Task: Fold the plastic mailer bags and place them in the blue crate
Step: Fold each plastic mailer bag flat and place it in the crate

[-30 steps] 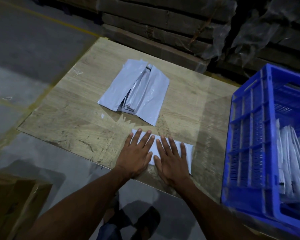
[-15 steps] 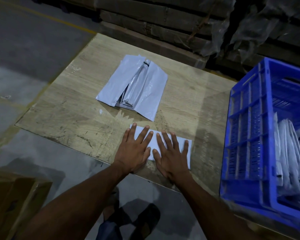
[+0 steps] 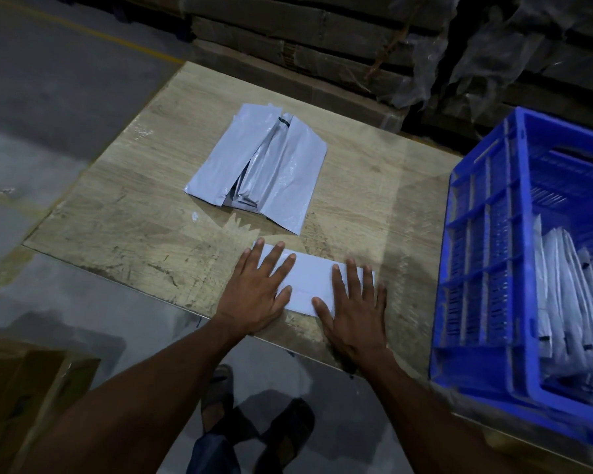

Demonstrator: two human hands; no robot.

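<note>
A folded white mailer bag (image 3: 310,280) lies as a narrow strip near the front edge of the wooden table (image 3: 124,220). My left hand (image 3: 255,290) presses flat on its left end with straight, spread fingers. My right hand (image 3: 351,302) presses flat on its right end the same way. Further back on the table sits a loose pile of unfolded white mailer bags (image 3: 261,172). The blue crate (image 3: 486,268) stands at the right and holds several folded bags (image 3: 569,302) upright inside.
Stacked cardboard wrapped in plastic film (image 3: 322,53) runs behind the table. A brown cardboard box (image 3: 24,391) stands at the lower left on the floor. My feet in sandals (image 3: 254,425) show below the table's front edge.
My hands were side by side on the middle of the folded bag. They have slid apart toward its two ends, still flat on it.
</note>
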